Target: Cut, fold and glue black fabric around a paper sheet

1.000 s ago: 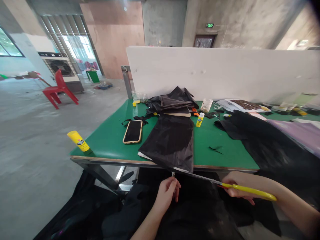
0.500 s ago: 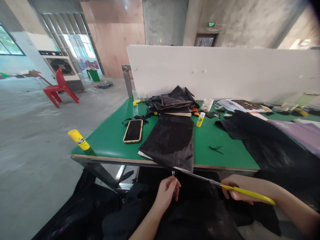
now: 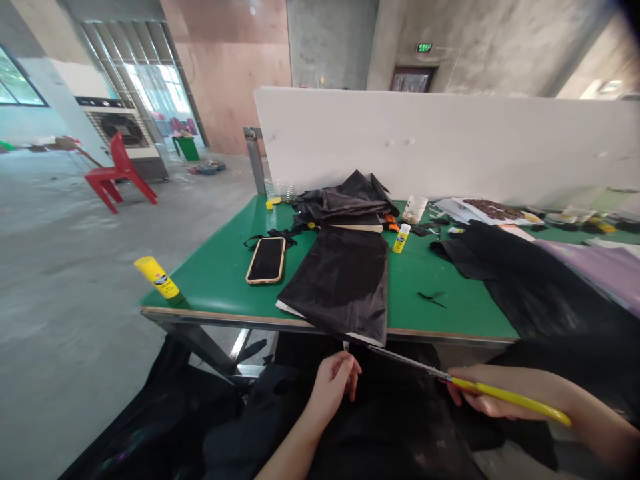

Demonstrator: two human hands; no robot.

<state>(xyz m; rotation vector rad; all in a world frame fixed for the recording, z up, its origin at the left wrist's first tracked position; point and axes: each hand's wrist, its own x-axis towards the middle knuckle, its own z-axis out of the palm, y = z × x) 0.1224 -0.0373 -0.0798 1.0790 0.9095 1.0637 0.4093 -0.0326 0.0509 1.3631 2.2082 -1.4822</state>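
Observation:
My right hand [image 3: 505, 390] is closed around the yellow-handled scissors [image 3: 520, 399], at the lower right. Their blades point left, with the tips close to the front corner of a black-covered sheet [image 3: 350, 280] that lies over the table's front edge. A white strip shows along the sheet's lower edge. Below that edge, my left hand [image 3: 334, 380] is pinched around a small whitish piece just under the sheet; what it is stays too small to make out.
On the green table [image 3: 215, 267] are a phone [image 3: 266, 260], a large glue stick [image 3: 157, 277], a small glue stick [image 3: 401, 239], crumpled black material [image 3: 350, 200] and black cloth [image 3: 535, 287]. A white board [image 3: 425, 140] stands behind.
My right hand has moved right and slightly down with the scissors, drawing the blades back from the sheet's corner. My left hand has stayed nearly in place.

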